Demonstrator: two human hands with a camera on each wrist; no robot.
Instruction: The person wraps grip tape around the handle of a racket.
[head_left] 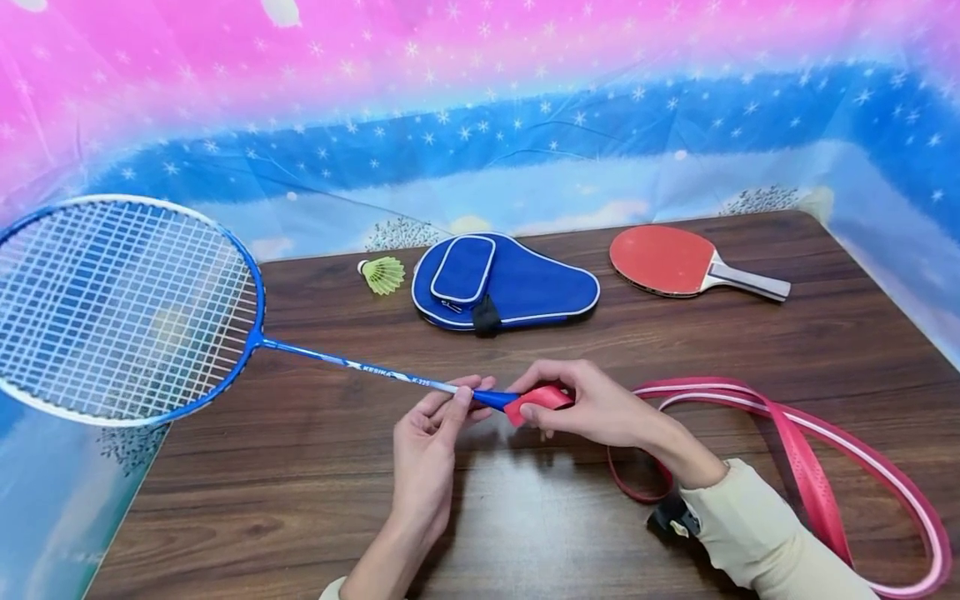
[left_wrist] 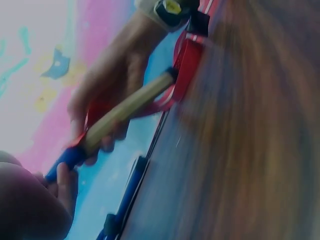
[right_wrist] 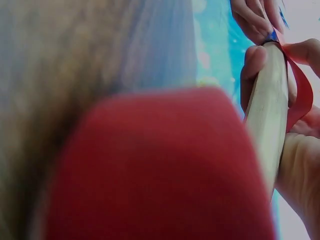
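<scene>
A blue and white badminton racket (head_left: 322, 355) is held above the table, its strung head at the far left. My left hand (head_left: 427, 467) pinches it where the thin shaft meets the blue cone. Just beyond, my right hand (head_left: 603, 406) pinches the end of a red grip tape (head_left: 543, 402) against the top of the handle. In the left wrist view the handle (left_wrist: 127, 111) shows as bare, pale wood with a dark butt end. A blurred red stretch of tape (right_wrist: 160, 165) fills the front of the right wrist view.
The tape's long loops (head_left: 813, 483) trail over the table's right side. Along the back lie a yellow shuttlecock (head_left: 383, 275), a blue paddle case (head_left: 536, 279) and a red table tennis paddle (head_left: 663, 260). A patterned cloth (head_left: 480, 158) hangs behind the wooden table (head_left: 247, 500).
</scene>
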